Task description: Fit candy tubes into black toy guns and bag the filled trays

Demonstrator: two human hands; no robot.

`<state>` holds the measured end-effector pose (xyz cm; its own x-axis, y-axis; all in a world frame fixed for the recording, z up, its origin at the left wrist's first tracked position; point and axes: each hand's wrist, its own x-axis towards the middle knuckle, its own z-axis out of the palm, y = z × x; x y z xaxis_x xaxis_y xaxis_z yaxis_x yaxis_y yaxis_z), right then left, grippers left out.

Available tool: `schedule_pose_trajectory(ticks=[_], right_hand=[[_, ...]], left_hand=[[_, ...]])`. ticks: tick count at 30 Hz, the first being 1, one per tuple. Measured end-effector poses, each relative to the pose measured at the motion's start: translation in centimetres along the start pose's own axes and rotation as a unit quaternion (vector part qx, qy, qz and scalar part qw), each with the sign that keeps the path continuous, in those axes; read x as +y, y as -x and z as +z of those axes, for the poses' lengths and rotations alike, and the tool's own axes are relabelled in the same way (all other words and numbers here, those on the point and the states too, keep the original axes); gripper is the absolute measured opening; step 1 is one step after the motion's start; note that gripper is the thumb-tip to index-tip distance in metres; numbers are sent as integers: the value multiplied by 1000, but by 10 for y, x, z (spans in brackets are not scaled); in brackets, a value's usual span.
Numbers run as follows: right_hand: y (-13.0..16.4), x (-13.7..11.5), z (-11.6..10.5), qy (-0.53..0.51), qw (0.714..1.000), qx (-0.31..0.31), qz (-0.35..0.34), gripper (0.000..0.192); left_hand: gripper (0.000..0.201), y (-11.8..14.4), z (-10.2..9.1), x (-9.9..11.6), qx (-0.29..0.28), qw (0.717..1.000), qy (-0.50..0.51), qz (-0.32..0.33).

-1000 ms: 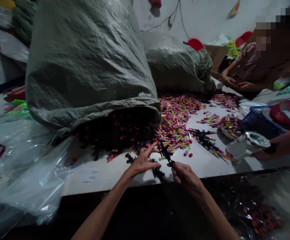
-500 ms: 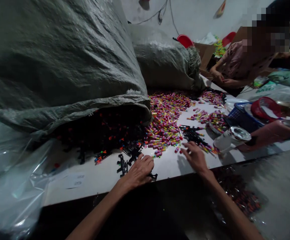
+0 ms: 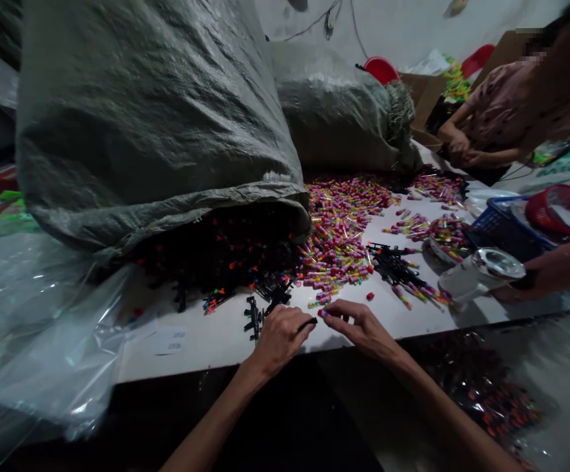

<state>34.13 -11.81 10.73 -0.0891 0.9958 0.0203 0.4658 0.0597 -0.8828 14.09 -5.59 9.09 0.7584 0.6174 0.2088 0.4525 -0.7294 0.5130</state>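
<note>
Near the front edge of the bench [image 3: 201,351], the two hands face each other above the white top, each gripping something small. The left hand [image 3: 279,334] is curled knuckles-up, its thumb and fingers pinching a black part [image 3: 308,324] whose end juts toward the right. The right hand [image 3: 363,328] pinches a small red piece [image 3: 321,313] between thumb and forefinger, its other fingers loosely bent. Piece and part sit just beside each other; whether they touch I cannot tell.

To work this neatly, the left grip probably does best as the steady side, with the black part's end left well exposed, while the right fingertips make the small corrections. Pinching the red piece far back — just enough to control it — should keep its near end in sight. A firm but even squeeze seems wise, since something so slight could slip out or twist. Resting the wrists by the front edge would likely steady both hands in this dim light.

Elbow room matters too. Black toy guns [image 3: 252,319] lie close by the left hand, so a sideways sweep could snag them. A loose red cap [image 3: 370,296] lies beyond the right knuckles, inward from the front edge; it would be easy to knock. Toward the back edge spreads a heap of coloured tubes [image 3: 336,242], best kept clear of the forearms.
</note>
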Motion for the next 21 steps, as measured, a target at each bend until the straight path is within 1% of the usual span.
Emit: schedule_pose_trajectory(ticks=[3,6,9,13,15,17,21], right_hand=[[7,-13,11,-69,997,-19,-1,24],[9,-14,11,-82,996,-34,-3,24],[12,-11,10,-70,997,-41,-12,24],[17,-11,10,-65,998,-14,-7,22],[18,-11,11,-65,998,-10,-7,21],[19,-11,11,-62,998,-16,-14,20],[21,-10,9,-49,997,-51,-29,18]], left_hand=[[16,3,-3,5,-6,997,-65,46],[16,6,-6,6,-1,992,-96,76],[16,8,-7,6,-3,991,-101,87],[14,9,-8,8,3,991,-92,99],[14,9,-9,9,6,990,-92,105],[15,9,-9,9,0,990,-93,110],[17,10,-8,9,-22,988,-96,119]])
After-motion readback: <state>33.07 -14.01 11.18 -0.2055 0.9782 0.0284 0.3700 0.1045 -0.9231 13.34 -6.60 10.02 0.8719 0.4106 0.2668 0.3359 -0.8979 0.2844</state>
